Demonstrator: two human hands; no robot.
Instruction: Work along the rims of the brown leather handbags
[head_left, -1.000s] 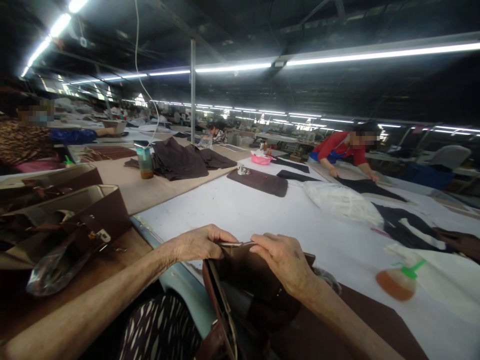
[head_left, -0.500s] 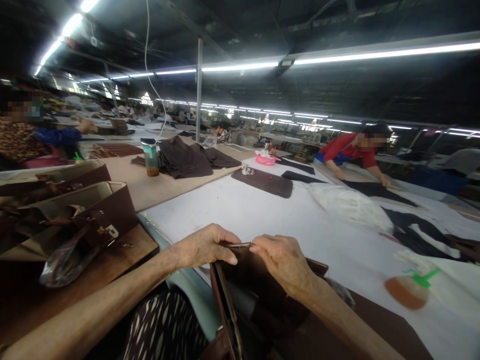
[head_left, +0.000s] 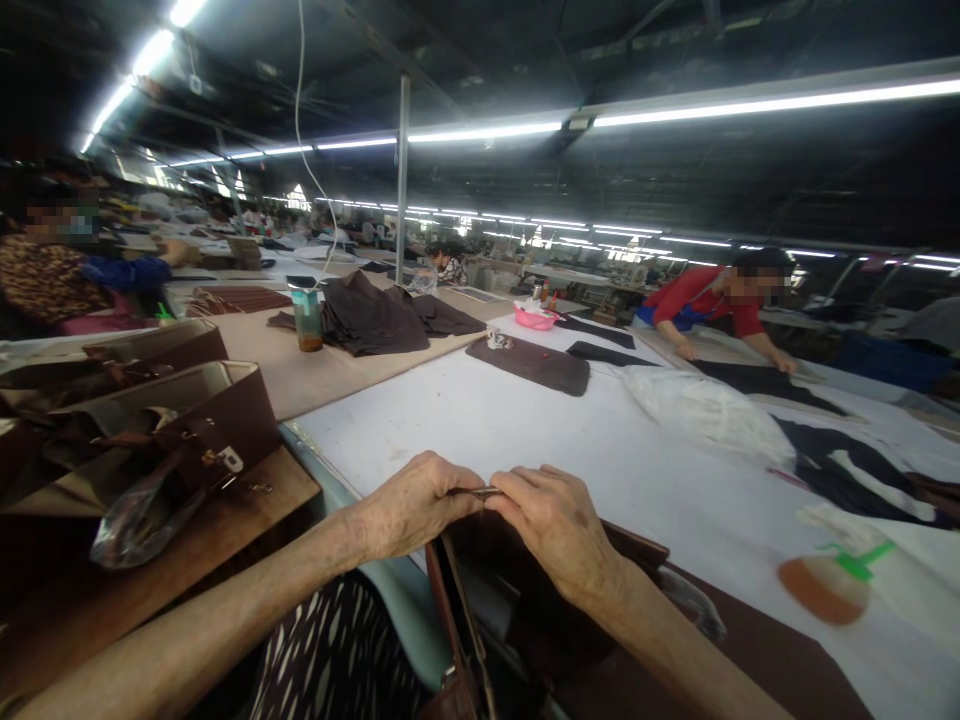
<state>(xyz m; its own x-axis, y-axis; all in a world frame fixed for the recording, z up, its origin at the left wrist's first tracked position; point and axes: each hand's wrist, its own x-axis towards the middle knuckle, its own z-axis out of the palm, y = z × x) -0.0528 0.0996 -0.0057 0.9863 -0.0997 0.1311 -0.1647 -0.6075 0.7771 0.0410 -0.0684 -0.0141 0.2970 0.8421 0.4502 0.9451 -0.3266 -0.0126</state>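
Observation:
A dark brown leather handbag (head_left: 472, 610) stands before me at the table's near edge, its top gaping. My left hand (head_left: 424, 500) pinches the far top edge of the bag between thumb and fingers. Close beside it, my right hand (head_left: 551, 520) is closed on the same edge, fingertips almost touching the left ones. The bag's inside is dark, and my right forearm covers part of it. Clear plastic wrapping (head_left: 694, 605) shows at the bag's right side.
Open brown bags (head_left: 240, 400) with metal clasps stand on a wooden surface at left. On the white table (head_left: 390, 410) lie a brown leather panel (head_left: 536, 365), a glue bottle (head_left: 825, 585) with a green spout and a plastic bag (head_left: 712, 415). A co-worker in red (head_left: 686, 300) leans over dark pieces.
My left thumb, apart from the edge before, now presses against it. Both hands have drawn slightly closer together. The view has shifted a little.

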